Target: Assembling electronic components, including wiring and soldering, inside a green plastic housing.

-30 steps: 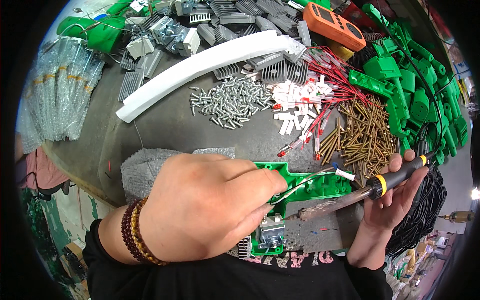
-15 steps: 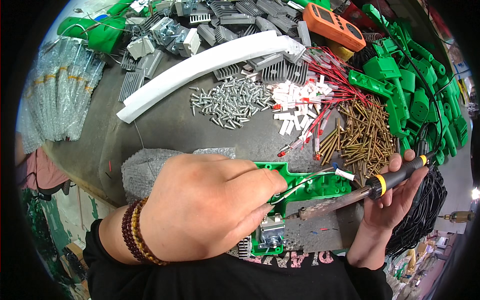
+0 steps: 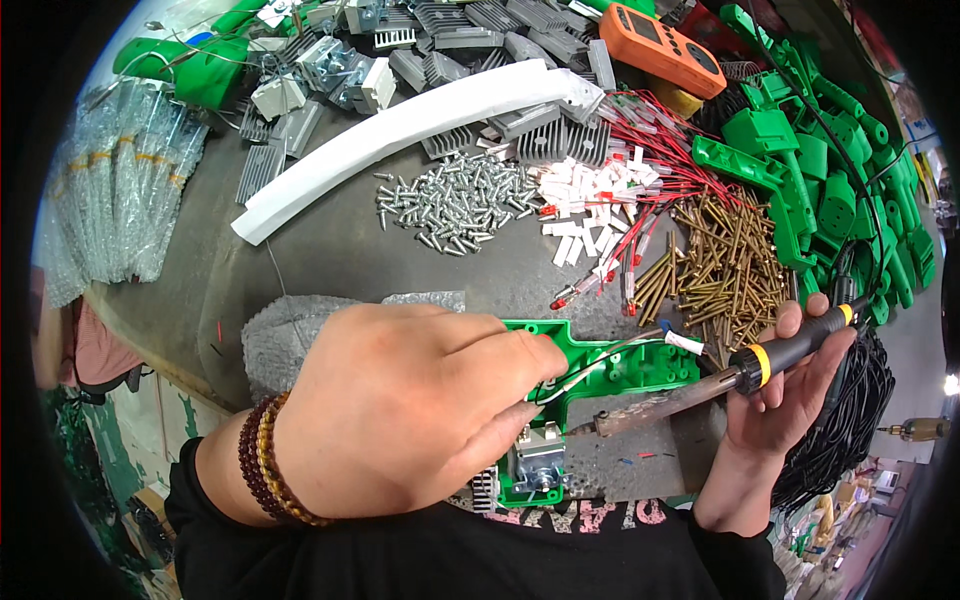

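My left hand [image 3: 405,410] reaches over a green plastic housing [image 3: 640,372], thumb and fingers pinched on thin wires [image 3: 590,372], one dark and one white. A white sleeve [image 3: 683,343] sits on the wires at the housing's right part. In its near part lies a metal-and-white switch-like component [image 3: 537,465] with upright terminals. My right hand [image 3: 765,425] grips a soldering iron [image 3: 665,402] by its black handle with yellow rings. The iron points left, its tip close beside the terminals; whether it touches them I cannot tell. My left hand hides part of the housing.
Beyond the housing lie silver screws [image 3: 455,205], white connectors [image 3: 590,195] and long brass-coloured screws [image 3: 730,265]. Green plastic shells [image 3: 840,180] and black cable [image 3: 840,420] crowd the right. Grey heat sinks [image 3: 470,38] and an orange meter [image 3: 662,50] stand at the back.
The whole view has shifted slightly left and up. My hands and the soldering iron keep nearly the same places over the housing. The wires by my left fingertips have bent a little.
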The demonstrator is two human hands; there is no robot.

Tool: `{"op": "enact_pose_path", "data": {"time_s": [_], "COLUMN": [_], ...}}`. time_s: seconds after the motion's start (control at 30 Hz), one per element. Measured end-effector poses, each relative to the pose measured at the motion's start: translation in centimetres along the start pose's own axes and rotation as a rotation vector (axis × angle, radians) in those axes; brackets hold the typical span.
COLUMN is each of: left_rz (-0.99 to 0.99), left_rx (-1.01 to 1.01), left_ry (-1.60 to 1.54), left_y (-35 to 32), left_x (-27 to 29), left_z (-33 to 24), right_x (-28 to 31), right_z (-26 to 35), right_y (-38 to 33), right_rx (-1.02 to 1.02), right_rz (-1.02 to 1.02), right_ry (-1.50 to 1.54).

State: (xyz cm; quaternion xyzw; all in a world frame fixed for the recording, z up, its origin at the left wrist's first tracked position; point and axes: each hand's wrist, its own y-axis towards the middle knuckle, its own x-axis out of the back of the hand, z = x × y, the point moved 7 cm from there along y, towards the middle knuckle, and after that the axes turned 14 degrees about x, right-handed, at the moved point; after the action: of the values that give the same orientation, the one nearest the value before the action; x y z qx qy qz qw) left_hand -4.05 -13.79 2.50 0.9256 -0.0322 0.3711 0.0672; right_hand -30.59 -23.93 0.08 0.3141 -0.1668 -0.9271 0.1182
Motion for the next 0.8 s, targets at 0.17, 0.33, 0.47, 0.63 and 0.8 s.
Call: {"op": "enact_pose_path", "data": {"time_s": [0.17, 0.33, 0.47, 0.63, 0.8], "left_rz": [-0.014, -0.019, -0.023, -0.026, -0.169], "left_rx": [-0.015, -0.017, -0.027, -0.002, -0.010], "left_ry": [0.013, 0.010, 0.016, 0.044, 0.155], "left_y": [0.0, -0.1, -0.2, -0.6, -2.3], "left_x": [0.0, -0.2, 0.0, 0.4, 5.8], "left_z": [-0.2, -0.3, -0.4, -0.2, -1.2], "right_x": [-0.1, 0.2, -0.1, -0.6, 0.7], "right_z": [-0.1, -0.2, -0.1, -0.5, -0.2], "right_y": [0.2, 0.0, 0.0, 0.1, 0.0], "right_rx": [0.019, -0.018, -0.011, -0.015, -0.010], "right_rz": [0.108, -0.039, -0.045, -0.045, -0.091], "right_ry": [0.040, 0.013, 0.002, 0.005, -0.017]}}
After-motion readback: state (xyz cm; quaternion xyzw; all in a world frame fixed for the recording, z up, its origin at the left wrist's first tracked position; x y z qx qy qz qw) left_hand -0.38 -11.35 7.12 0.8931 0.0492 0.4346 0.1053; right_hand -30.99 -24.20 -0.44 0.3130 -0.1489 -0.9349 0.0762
